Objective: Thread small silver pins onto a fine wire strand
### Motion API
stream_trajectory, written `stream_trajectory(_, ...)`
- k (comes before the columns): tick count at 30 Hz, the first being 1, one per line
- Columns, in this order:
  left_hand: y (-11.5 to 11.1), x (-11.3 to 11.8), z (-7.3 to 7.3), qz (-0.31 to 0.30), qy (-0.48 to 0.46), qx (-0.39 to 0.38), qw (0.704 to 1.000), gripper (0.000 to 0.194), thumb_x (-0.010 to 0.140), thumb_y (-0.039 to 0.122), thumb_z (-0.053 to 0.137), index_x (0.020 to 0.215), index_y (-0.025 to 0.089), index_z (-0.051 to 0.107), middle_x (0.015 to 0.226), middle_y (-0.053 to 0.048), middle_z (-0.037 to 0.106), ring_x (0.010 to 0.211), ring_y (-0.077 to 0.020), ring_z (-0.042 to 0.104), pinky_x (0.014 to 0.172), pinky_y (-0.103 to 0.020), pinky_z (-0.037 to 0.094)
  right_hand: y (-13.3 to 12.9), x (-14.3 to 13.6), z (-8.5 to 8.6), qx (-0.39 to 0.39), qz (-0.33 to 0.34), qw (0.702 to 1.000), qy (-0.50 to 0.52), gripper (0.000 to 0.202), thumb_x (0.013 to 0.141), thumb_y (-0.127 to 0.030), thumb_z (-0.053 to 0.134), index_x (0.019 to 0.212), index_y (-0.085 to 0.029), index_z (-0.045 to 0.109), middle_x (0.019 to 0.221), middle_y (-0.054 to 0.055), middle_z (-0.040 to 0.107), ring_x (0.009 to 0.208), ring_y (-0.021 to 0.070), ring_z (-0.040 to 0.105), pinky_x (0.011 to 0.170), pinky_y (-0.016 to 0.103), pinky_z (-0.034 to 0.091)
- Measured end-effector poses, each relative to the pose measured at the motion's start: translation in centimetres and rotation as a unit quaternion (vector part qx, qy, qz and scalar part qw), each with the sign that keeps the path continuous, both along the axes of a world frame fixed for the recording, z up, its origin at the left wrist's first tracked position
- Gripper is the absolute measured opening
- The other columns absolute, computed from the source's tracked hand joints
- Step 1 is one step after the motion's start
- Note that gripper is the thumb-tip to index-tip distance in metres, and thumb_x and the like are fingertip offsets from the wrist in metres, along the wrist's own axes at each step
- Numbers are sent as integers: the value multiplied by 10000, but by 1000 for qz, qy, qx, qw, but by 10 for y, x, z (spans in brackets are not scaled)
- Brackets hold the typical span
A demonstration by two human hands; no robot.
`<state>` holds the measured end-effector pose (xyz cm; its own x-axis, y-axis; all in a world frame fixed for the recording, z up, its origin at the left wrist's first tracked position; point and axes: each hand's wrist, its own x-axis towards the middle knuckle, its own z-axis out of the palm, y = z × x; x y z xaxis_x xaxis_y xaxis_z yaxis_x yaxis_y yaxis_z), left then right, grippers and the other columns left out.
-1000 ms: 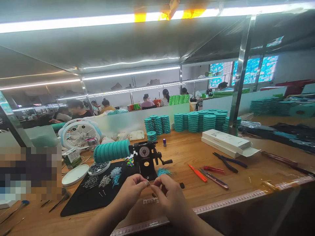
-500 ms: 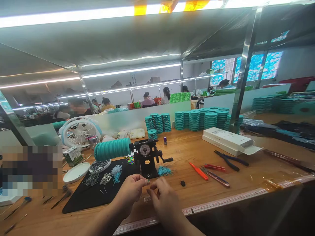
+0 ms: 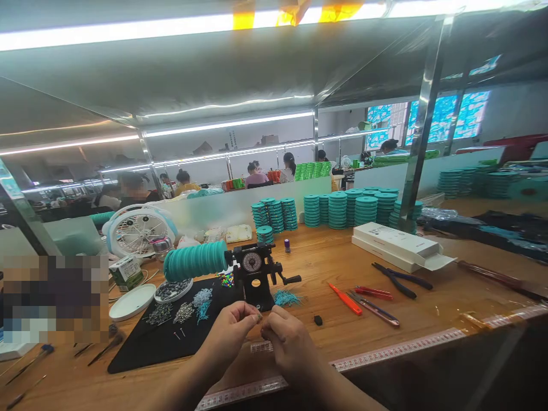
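Across the top of the frame runs a long bright tube light (image 3: 107,34), and beyond it the workroom opens out, with seated workers (image 3: 257,176) bent over in the middle distance behind a frosted partition (image 3: 205,211). Below stretches the wooden bench (image 3: 334,268), warm brown, with a measuring tape strip (image 3: 394,348) along its near edge. Stacks of teal spools (image 3: 366,211) line up right of centre, a white carton (image 3: 394,245) lies in front of them, and a white fan (image 3: 145,230) stands at left. Mid-frame, here's the black cranked device (image 3: 256,294) with its round dial, a row of teal rolls (image 3: 194,261) jutting leftward. And right below it, the hands! The left hand (image 3: 234,331) has thumb and forefinger pinched together; the right hand (image 3: 289,337) curls in just beside it, though whether its fingertips close on anything, I can't tell. Over on the black mat (image 3: 141,351) at lower left, a white dish (image 3: 180,297) holds dark grey pieces (image 3: 171,287), with a shallow white dish (image 3: 132,302) to its left. Smallest of all, at lower centre in the left fingertips: a tiny piece (image 3: 259,315), dark, maybe greenish, its shape too small to read.
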<state>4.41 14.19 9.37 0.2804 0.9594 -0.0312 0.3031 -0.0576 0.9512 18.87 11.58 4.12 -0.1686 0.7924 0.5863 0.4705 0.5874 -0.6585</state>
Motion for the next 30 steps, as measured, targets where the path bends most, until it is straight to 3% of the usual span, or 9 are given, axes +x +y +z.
stream_trajectory(4,0,-4,4,-30,60,103,992,161,740,303,589,649,170,601,639,5,560,618,-149,467,598,-276,372,4,5,12,53,18,997,-56,229,828,-55,392,724,-190,545,773,47,530,703,174,515,620,273,415)
stream_trajectory(8,-2,-6,5,-47,107,176,977,173,800,285,550,688,181,631,742,-30,593,721,-190,523,684,-313,412,15,7,26,47,44,997,-51,203,799,-30,430,770,-199,539,918,58,575,806,173,545,685,264,431)
stream_trajectory(12,-1,-6,1,-48,138,238,960,199,847,254,485,694,190,597,813,-41,554,772,-190,531,712,-319,436,28,4,35,27,14,999,-33,225,793,-13,413,687,-204,465,755,7,520,663,144,495,596,243,388)
stream_trajectory(17,1,-5,-7,-38,171,283,943,216,866,227,445,672,197,535,826,-38,504,748,-175,517,671,-298,437,39,1,37,15,-20,999,-25,270,779,0,423,604,-205,403,661,-21,467,640,139,453,579,244,341)
stream_trajectory(23,12,-12,-19,-91,254,356,895,219,829,117,398,819,210,597,1064,-72,596,798,-192,573,696,-314,395,52,-1,36,4,-39,999,-34,268,777,0,471,595,-196,454,647,-18,509,633,139,479,572,240,348)
stream_trajectory(27,7,-11,-15,-100,235,327,910,181,797,142,430,756,209,593,923,-46,628,725,-182,540,676,-309,363,49,2,39,23,-67,997,-31,206,814,-29,467,705,-188,540,755,29,569,706,172,522,638,274,394)
stream_trajectory(30,0,-7,-8,-43,180,237,954,157,799,207,447,695,198,564,790,-33,581,706,-172,500,664,-297,362,31,6,40,52,-103,993,-6,130,858,-92,469,882,-173,567,925,83,582,840,205,539,747,318,412)
